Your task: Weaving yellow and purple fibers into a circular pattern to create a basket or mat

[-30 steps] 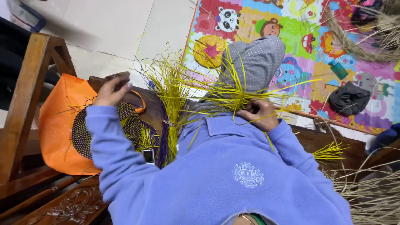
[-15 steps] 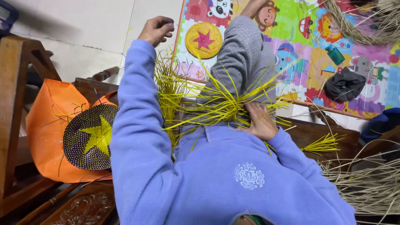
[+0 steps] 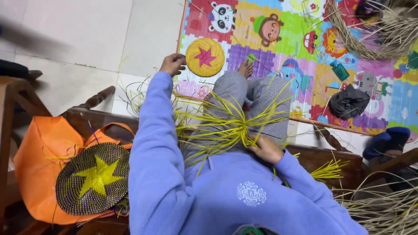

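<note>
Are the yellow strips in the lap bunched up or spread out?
Spread out: the yellow strips fan from where the right hand pinches them.

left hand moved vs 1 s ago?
Yes. The left hand went from over the orange bag up and outward, arm extended toward the floor mat.

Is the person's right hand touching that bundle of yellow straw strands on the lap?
Touching: the head view shows the right hand pressed against the yellow straw strands where they gather.
</note>
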